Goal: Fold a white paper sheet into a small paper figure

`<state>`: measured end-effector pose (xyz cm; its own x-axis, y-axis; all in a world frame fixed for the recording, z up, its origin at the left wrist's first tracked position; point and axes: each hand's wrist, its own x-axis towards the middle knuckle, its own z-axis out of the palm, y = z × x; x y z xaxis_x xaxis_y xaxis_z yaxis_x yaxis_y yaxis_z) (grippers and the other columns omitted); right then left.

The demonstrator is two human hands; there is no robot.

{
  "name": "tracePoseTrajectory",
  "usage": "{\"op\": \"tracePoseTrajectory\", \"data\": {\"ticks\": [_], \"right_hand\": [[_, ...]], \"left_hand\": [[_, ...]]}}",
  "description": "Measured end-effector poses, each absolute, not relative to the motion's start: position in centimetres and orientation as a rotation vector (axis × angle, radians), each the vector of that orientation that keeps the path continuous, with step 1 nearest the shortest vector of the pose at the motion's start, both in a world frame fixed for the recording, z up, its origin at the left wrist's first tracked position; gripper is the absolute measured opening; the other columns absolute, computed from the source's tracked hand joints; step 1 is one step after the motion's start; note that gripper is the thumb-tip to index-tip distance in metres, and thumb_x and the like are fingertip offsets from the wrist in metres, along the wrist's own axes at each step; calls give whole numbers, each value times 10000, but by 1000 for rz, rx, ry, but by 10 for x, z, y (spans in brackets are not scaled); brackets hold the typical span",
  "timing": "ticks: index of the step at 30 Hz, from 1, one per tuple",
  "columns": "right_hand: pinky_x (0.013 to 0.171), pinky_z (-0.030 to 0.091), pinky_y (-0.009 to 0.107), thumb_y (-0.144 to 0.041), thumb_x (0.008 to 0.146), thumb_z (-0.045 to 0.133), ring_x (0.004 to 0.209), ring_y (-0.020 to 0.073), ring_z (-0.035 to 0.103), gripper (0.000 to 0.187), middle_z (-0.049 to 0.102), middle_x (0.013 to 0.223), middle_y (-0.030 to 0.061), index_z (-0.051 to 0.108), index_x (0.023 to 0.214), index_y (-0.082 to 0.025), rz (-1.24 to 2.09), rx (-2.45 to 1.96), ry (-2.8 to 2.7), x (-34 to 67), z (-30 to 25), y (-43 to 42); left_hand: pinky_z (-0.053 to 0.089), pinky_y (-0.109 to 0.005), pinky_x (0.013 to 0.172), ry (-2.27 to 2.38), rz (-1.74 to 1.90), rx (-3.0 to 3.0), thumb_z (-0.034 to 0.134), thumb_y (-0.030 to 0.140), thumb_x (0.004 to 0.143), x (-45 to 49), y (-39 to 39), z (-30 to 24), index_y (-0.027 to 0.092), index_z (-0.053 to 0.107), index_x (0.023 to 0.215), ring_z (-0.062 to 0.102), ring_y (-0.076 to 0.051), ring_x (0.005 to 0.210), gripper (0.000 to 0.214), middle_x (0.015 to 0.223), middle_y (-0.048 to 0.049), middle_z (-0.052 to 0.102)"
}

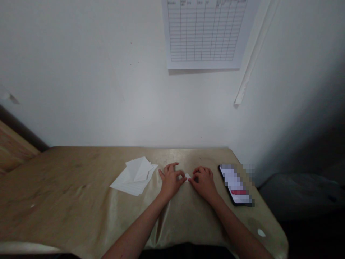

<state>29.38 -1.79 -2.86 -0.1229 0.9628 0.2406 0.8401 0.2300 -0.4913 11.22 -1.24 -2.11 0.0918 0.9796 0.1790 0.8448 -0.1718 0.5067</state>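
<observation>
A small folded piece of white paper (187,177) lies between my two hands on the tabletop. My left hand (171,178) pinches its left side between thumb and forefinger, with the other fingers stretched away. From the right, my right hand (202,180) has thumb and forefinger at the paper's other side, its remaining fingers curled. The fingertips cover part of the paper, so its exact shape is hard to make out. Left of my left hand rests a loose stack of white paper sheets (129,183), with a creased piece (139,169) on top.
A phone (235,185) with a lit, blurred screen lies right of my right hand. A white scrap (261,233) sits near the table's right corner. The table (67,187) has a brownish cover and meets a white wall, where a printed chart (205,36) hangs.
</observation>
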Motion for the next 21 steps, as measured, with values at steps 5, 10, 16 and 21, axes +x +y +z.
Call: {"op": "tracePoseTrajectory", "data": {"ticks": [5, 10, 16, 21], "right_hand": [[1128, 282, 475, -362, 858, 742, 1121, 265, 553, 179, 697, 1078, 61, 756, 717, -253, 323, -1654, -2000, 293, -26, -17], [1126, 289, 470, -372, 879, 715, 1126, 258, 559, 206, 695, 1070, 61, 756, 716, -253, 327, -1648, -2011, 295, -27, -16], [1114, 288, 479, -379, 888, 708, 1116, 252, 564, 199, 693, 1074, 54, 760, 739, -257, 315, -1654, -2014, 295, -29, -16], [1096, 301, 466, -382, 881, 711, 1103, 253, 564, 200, 696, 1070, 54, 764, 734, -257, 329, -1677, -2008, 295, -26, -16]], "left_hand": [[71, -771, 1151, 1822, 659, 2117, 767, 348, 842, 113, -13, -17, 331, 792, 880, 379, -338, 1393, 49, 1416, -37, 554], [97, -784, 1141, 1815, 613, 2150, 744, 351, 863, 114, -15, -17, 311, 766, 933, 386, -336, 1391, 84, 1426, -47, 544], [118, -763, 1153, 1782, 621, 2230, 772, 354, 849, 112, -16, -20, 312, 744, 960, 407, -318, 1384, 122, 1437, -39, 550], [69, -756, 1169, 1722, 645, 2308, 791, 348, 834, 109, -15, -20, 301, 749, 897, 396, -314, 1401, 89, 1458, -33, 539]]}}
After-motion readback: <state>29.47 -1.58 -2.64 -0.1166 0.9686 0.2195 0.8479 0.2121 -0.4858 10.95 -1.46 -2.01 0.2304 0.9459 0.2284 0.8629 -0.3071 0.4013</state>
